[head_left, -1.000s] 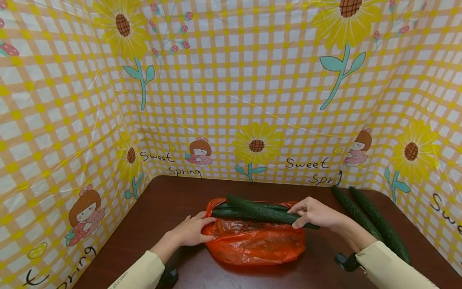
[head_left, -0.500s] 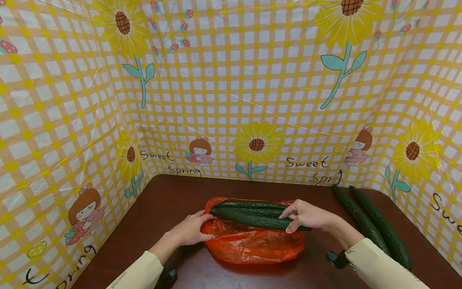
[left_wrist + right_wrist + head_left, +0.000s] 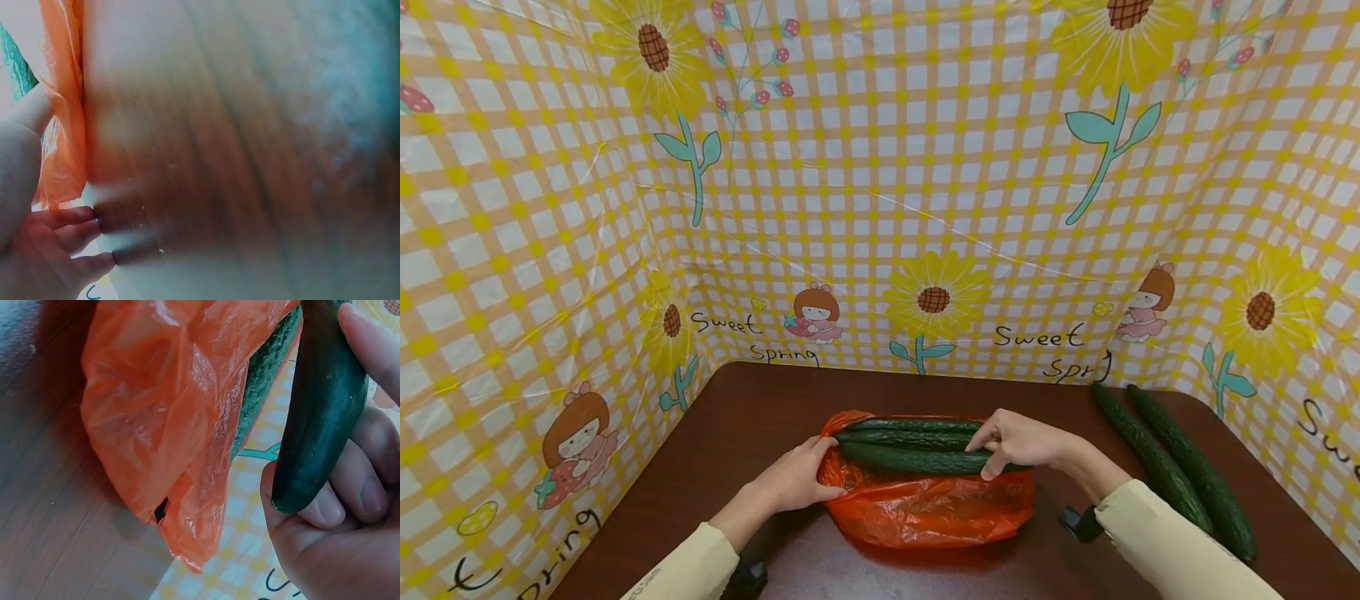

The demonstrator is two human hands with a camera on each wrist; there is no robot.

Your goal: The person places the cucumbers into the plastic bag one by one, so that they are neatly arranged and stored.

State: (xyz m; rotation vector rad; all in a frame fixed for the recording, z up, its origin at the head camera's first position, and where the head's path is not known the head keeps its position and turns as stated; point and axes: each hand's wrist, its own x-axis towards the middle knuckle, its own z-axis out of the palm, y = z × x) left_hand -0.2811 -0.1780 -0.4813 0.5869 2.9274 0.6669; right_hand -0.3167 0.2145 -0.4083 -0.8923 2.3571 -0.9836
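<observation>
At lower centre, apparent bagging: right hand (image 3: pixel 1021 440) grips a long dark-green cucumber (image 3: pixel 913 459), left hand (image 3: pixel 793 478) touches the crinkled orange plastic bag (image 3: pixel 932 512), its grip unclear; lowering, then release seems called for.

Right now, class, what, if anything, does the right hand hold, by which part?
The right hand grips a cucumber near its right end, in the head view.
</observation>
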